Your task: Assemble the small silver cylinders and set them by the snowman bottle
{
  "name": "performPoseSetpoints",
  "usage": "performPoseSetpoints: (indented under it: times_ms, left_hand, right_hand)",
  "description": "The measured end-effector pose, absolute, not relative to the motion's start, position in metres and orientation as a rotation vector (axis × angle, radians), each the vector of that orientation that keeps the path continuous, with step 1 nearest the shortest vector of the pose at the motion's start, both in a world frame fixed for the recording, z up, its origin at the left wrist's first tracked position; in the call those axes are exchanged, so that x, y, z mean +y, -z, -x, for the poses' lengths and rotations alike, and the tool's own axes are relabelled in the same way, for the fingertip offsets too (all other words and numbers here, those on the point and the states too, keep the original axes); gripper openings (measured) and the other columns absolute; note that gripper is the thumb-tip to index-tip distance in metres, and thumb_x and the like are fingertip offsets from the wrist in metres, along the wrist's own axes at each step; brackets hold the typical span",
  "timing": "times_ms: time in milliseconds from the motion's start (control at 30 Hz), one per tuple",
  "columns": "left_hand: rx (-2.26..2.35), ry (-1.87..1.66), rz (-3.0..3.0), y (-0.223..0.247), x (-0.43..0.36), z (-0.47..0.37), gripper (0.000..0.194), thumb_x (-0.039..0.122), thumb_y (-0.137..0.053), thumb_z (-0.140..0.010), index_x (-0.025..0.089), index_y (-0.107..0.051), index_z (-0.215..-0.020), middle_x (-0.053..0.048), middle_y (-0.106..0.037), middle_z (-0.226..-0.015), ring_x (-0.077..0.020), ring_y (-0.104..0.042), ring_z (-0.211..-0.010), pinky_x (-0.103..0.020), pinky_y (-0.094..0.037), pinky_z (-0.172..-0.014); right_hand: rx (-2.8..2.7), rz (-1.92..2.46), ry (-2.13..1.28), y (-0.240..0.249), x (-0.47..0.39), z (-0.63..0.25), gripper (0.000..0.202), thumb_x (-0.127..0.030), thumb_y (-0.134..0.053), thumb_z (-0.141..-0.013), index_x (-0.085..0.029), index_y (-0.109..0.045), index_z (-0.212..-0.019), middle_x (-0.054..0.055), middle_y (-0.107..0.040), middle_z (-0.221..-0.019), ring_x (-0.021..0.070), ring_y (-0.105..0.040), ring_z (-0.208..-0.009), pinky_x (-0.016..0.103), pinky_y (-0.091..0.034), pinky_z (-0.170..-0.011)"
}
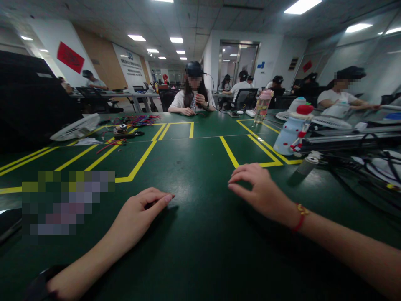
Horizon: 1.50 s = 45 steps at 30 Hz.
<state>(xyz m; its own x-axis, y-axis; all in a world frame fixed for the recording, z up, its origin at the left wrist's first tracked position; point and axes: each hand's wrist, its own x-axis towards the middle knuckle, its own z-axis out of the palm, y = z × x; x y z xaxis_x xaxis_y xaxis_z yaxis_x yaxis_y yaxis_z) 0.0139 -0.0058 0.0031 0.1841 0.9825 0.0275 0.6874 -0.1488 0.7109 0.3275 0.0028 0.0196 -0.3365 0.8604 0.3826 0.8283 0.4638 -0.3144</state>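
Note:
Low over the dark green table [184, 234], my left hand [140, 213] has its thumb and fingers pressed together. A tiny reddish-brown tip shows at that pinch, too small to name. My right hand [257, 188] is curled, with a gap between thumb and index finger and nothing visible in it. A red cord bracelet with a gold charm [301, 215] circles the right wrist. Nearest to this hand, on its right, is a small metallic cylinder [308, 163]. A blurred-out patch lies left of my left hand.
Yellow tape [142, 161] marks the tabletop. A pale blue bottle with a red top [288, 133], a clear pink-lidded bottle [263, 106] and black cables [354, 188] stand or lie at right. Tangled wires [140, 121] and a white fan [78, 127] are far left. A person [194, 96] sits opposite.

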Motion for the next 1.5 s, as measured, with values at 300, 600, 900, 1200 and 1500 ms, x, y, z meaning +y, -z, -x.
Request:
performPoseSetpoints:
  times_ms: [300,600,900,1200,1500]
  left_hand:
    - [1.562,-0.697,-1.902,0.0,-0.005,-0.016,0.035,0.055,-0.052,-0.086,0.026,-0.073,-0.088,-0.001,-0.065,-0.094,-0.0213,-0.062,-0.087,-0.032,-0.043,-0.076]
    - [1.557,-0.682,-1.894,0.0,-0.006,-0.013,0.037,0.056,-0.051,-0.086,0.026,-0.072,-0.09,-0.002,-0.064,-0.097,-0.0214,-0.062,-0.087,-0.033,-0.044,-0.076]
    - [1.558,-0.663,-1.909,-0.003,-0.008,-0.015,0.037,0.055,-0.05,-0.087,0.026,-0.072,-0.093,-0.003,-0.065,-0.098,-0.0217,-0.062,-0.086,-0.033,-0.045,-0.074]
    - [1.556,-0.654,-1.957,-0.002,-0.009,-0.014,0.035,0.053,-0.05,-0.088,0.027,-0.073,-0.091,-0.002,-0.066,-0.096,-0.0213,-0.062,-0.086,-0.032,-0.045,-0.076]
    - [1.546,-0.631,-1.938,-0.004,-0.009,-0.014,0.035,0.053,-0.05,-0.088,0.025,-0.072,-0.091,-0.002,-0.064,-0.096,-0.0211,-0.062,-0.087,-0.033,-0.044,-0.077]
  right_hand:
    - [-1.508,2.363,0.334,-0.037,0.032,-0.544,0.04,-0.048,-0.052,-0.078,-0.017,-0.07,-0.095,0.012,-0.067,-0.091,0.0221,-0.056,-0.081,0.032,-0.036,-0.069]
    - [-1.39,2.303,0.316,-0.033,0.033,-0.543,0.038,-0.051,-0.056,-0.074,-0.021,-0.071,-0.091,0.006,-0.067,-0.085,0.0198,-0.059,-0.079,0.029,-0.039,-0.069]
    - [-1.334,2.214,0.049,-0.032,0.03,-0.542,0.043,-0.05,-0.064,-0.068,-0.018,-0.073,-0.094,0.008,-0.069,-0.092,0.0224,-0.06,-0.088,0.033,-0.041,-0.077]
    - [-1.306,2.215,0.121,-0.032,0.028,-0.533,0.043,-0.049,-0.061,-0.071,-0.014,-0.071,-0.092,0.012,-0.068,-0.09,0.0218,-0.058,-0.084,0.033,-0.039,-0.074]
    - [-1.416,2.148,0.146,-0.023,0.025,-0.53,0.044,-0.05,-0.07,-0.061,-0.016,-0.062,-0.087,0.012,-0.065,-0.093,0.0223,-0.057,-0.084,0.033,-0.04,-0.073]
